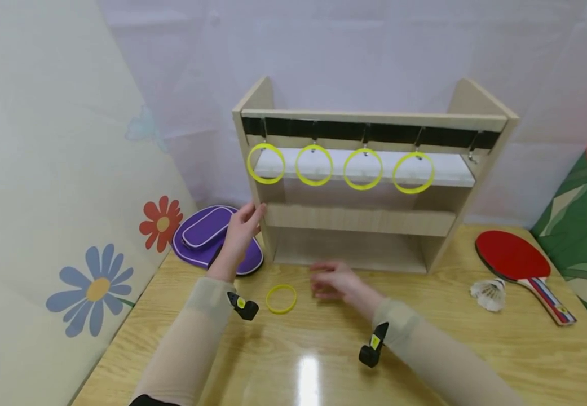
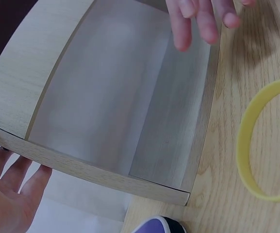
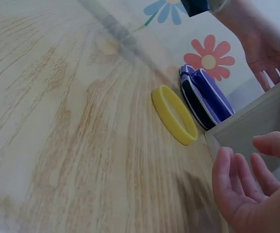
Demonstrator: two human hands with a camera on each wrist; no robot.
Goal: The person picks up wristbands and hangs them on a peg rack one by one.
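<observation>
My left hand is at the left upright of a wooden shelf, its fingers resting against the outer face. My right hand hovers over the table in front of the shelf's bottom board, fingers loosely bent and nothing held. A yellow ring lies flat on the table between the two forearms, left of the right hand. Several more yellow rings hang in a row from hooks on the shelf's black strip. The hook at the far right carries no ring.
A purple zip case leans beside the shelf's left side. To the right lie a red table tennis bat and a white shuttlecock. A flower-printed wall sheet borders the table on the left.
</observation>
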